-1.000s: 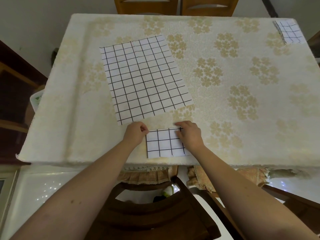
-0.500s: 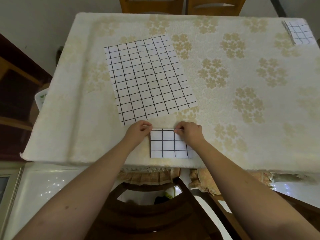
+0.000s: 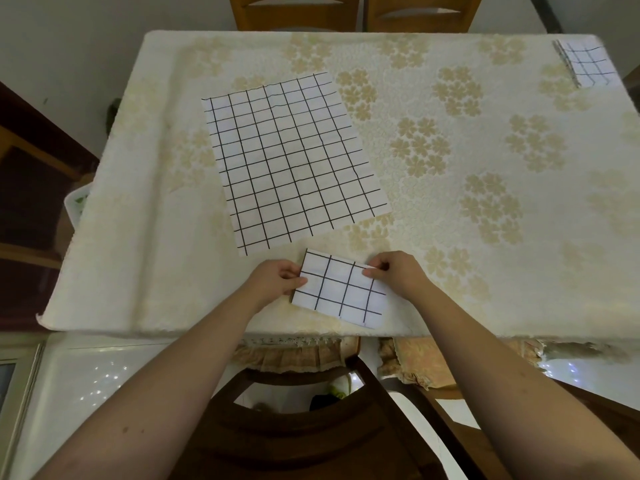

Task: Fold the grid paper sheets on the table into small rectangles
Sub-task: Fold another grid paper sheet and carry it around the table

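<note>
Folded sheet point(image 3: 341, 289) now tilted, hand-pinched

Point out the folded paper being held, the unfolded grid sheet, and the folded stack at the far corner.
folded paper point(image 3: 341, 289), head view, middle of its top face
unfolded grid sheet point(image 3: 294, 161), head view, centre
folded stack point(image 3: 588, 62), head view, top face

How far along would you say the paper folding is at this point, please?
Done: one folded rectangle sits at the table's far right corner. In hand: both hands, left hand and right hand, pinch a folded piece. Left: the large flat sheet lies unfolded.
</note>
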A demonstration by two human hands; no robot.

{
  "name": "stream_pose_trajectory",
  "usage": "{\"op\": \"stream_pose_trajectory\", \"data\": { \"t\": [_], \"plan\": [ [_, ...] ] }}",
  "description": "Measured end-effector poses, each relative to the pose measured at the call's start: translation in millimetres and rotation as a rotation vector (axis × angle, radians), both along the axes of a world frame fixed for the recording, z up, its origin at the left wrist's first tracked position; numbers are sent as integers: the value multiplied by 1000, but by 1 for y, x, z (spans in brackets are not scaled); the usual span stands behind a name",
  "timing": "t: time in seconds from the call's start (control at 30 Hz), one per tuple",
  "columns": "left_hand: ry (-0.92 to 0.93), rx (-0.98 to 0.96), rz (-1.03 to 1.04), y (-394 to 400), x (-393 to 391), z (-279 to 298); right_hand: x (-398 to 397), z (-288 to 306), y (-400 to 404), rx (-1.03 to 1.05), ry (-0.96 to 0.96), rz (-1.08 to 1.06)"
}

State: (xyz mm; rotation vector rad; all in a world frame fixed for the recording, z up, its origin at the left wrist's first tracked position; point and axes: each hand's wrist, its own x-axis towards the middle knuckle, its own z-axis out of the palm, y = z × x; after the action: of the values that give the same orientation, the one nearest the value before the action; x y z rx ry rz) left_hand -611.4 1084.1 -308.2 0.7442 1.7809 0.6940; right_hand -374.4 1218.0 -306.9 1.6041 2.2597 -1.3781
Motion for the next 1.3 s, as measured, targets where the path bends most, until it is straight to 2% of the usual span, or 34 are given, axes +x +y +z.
{"op": "stream_pose_trajectory", "data": {
  "t": [0.1,0.23,0.37,0.47,0.7,0.83,1.0,1.13,1.3],
  "plan": [
    [-12,-9,-20,-2,-2,-3,11,4,-2,-38,40,-49],
    [-135,-40,2,-4,1,-2,18,10,-13,-115,181,-216],
    [-206,-61,84,-9,6,-1,19,14,-35,-509,467,-486],
    [-259,-69,130,-16,8,-5,19,12,-49,-638,540,-560],
    [-239,-97,139,-27,11,1,26,7,-69,-491,417,-626],
    [-202,-77,169,-34,14,15,27,13,-84,-437,437,-642],
    [-148,-22,87,-52,5,24,23,14,-110,-399,430,-736],
    [-164,17,-24,-77,-4,32,19,29,-137,-363,440,-791],
    [-225,14,-58,-103,-8,53,13,58,-183,-329,558,-815]
  ]
}}
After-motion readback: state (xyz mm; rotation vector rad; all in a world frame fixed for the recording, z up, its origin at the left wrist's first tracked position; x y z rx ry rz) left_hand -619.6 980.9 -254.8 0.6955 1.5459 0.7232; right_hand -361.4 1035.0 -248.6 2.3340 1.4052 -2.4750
